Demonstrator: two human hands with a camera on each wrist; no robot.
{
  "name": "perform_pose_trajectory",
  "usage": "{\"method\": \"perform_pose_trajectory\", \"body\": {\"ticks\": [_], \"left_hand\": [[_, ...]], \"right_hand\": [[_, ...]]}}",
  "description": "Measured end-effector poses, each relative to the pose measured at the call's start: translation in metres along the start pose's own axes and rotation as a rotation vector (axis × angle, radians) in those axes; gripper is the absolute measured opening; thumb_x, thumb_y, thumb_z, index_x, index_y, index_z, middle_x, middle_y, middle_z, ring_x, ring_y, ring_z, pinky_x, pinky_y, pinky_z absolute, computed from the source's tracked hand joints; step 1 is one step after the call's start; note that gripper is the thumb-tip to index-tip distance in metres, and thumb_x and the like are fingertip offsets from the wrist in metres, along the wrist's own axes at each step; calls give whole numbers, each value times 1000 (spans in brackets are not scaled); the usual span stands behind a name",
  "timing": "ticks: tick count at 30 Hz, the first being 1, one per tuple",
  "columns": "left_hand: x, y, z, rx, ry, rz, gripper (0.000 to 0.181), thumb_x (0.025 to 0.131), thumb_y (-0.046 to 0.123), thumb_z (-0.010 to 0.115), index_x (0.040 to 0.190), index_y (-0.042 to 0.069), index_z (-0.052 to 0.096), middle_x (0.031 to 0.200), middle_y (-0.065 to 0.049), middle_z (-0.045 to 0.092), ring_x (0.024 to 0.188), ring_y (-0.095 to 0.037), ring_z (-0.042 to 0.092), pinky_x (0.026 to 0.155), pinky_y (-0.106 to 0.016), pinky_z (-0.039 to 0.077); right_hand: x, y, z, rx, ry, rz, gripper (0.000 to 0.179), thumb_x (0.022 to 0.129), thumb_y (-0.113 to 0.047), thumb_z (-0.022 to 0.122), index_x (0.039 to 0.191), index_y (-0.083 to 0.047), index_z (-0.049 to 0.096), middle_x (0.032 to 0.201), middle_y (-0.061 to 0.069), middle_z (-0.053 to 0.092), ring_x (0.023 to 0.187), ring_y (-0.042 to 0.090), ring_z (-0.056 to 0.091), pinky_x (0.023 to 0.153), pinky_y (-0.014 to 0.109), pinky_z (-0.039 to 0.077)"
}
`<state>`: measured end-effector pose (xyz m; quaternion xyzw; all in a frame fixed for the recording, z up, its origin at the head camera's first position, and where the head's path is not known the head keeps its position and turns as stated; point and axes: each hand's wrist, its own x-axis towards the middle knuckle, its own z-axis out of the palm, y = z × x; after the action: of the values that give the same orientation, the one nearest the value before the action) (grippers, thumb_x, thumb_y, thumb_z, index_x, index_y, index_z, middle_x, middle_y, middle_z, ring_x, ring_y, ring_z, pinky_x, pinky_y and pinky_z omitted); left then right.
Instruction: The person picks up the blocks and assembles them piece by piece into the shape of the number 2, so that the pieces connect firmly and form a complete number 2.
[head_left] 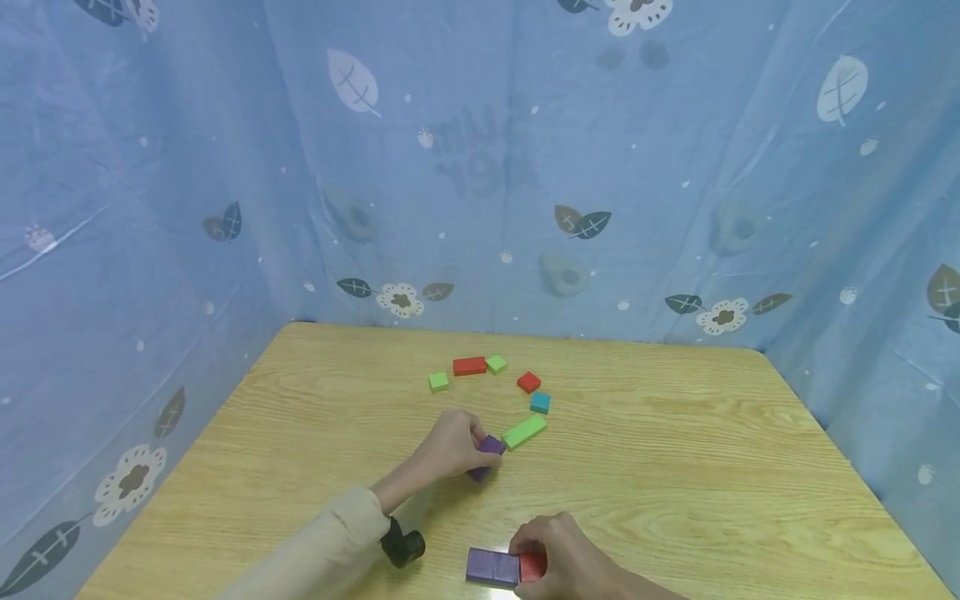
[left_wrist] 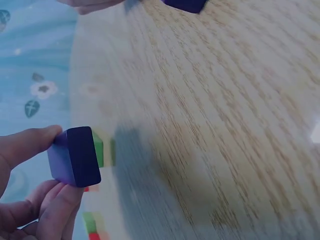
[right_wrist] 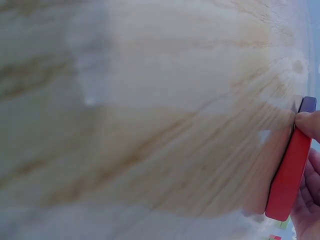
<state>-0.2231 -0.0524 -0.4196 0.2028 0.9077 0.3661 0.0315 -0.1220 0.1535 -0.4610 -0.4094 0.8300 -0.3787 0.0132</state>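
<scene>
My left hand (head_left: pixel 452 447) pinches a purple block (head_left: pixel 492 446) between thumb and fingers over the middle of the table. In the left wrist view, the end of that purple block (left_wrist: pixel 84 156) faces the camera. My right hand (head_left: pixel 570 557) grips a red block (head_left: pixel 533 567) near the front, and its fingers cover part of it. End to end with the red block lies a second purple block (head_left: pixel 492 567). The right wrist view shows the red block (right_wrist: pixel 290 177) as a long bar, thumb on its edge, with purple (right_wrist: pixel 309 104) beyond it.
Past my left hand, a long green block (head_left: pixel 525 432), a blue block (head_left: pixel 540 402), a small red block (head_left: pixel 528 382), two small green blocks (head_left: pixel 497 363) and a longer red block (head_left: pixel 469 366) form a loose arc on the wooden table (head_left: pixel 675 433). Blue curtains (head_left: pixel 480 167) surround it.
</scene>
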Motion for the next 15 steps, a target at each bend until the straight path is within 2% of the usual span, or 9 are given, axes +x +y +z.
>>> {"method": "perform_pose_trajectory", "body": {"ticks": [7,15], "left_hand": [[-7,3,0,-6,9,5,27,68,22,86,73,4,66,67,2,60,57,-5,52,48,-18,44],[-20,9,2,-70,-39,-4,26,67,21,87,74,6,67,69,3,62,59,-5,55,50,-19,47]], "right_hand": [[1,0,-1,-14,-15,3,23,68,-7,79,90,-11,70,80,-13,62,65,-8,46,50,9,40],[3,-1,-2,-9,-31,41,23,69,-9,80,89,-11,70,78,-16,60,64,-8,46,50,10,41]]}}
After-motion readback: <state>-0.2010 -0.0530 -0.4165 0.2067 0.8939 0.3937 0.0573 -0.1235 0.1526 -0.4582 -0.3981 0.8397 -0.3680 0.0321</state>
